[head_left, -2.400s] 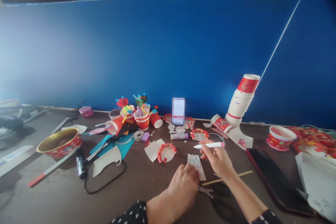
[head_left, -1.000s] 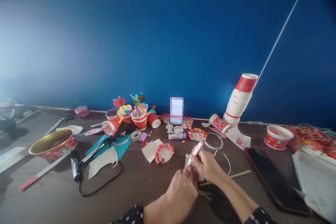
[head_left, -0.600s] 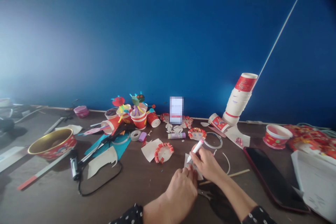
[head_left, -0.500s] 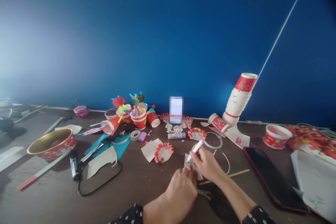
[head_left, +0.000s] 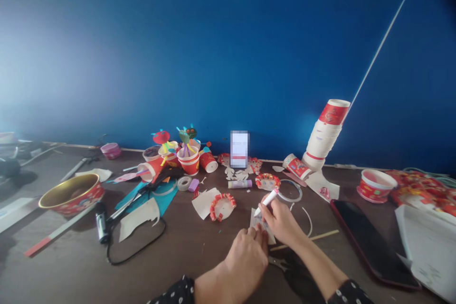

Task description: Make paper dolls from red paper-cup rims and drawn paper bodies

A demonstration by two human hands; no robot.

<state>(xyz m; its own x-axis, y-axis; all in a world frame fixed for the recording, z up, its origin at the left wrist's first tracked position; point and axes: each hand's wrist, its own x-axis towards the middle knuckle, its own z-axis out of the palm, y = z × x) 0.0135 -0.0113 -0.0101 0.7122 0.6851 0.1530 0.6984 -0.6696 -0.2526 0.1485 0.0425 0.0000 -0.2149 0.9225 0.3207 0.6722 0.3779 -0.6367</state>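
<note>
Lower centre now, the right hand (head_left: 280, 220) grips a white marker (head_left: 266, 203) over a paper slip (head_left: 253, 221), part marked, part bare, the left hand (head_left: 247, 257) pinning it, unclasped.

Lettering Unreadable

No text, brand or number can be read: the upright screen (head_left: 239, 148) is pixelated, print on the purple-ended tube (head_left: 240, 184) too small, marks on the paper slip (head_left: 264, 224) unclear.
</note>
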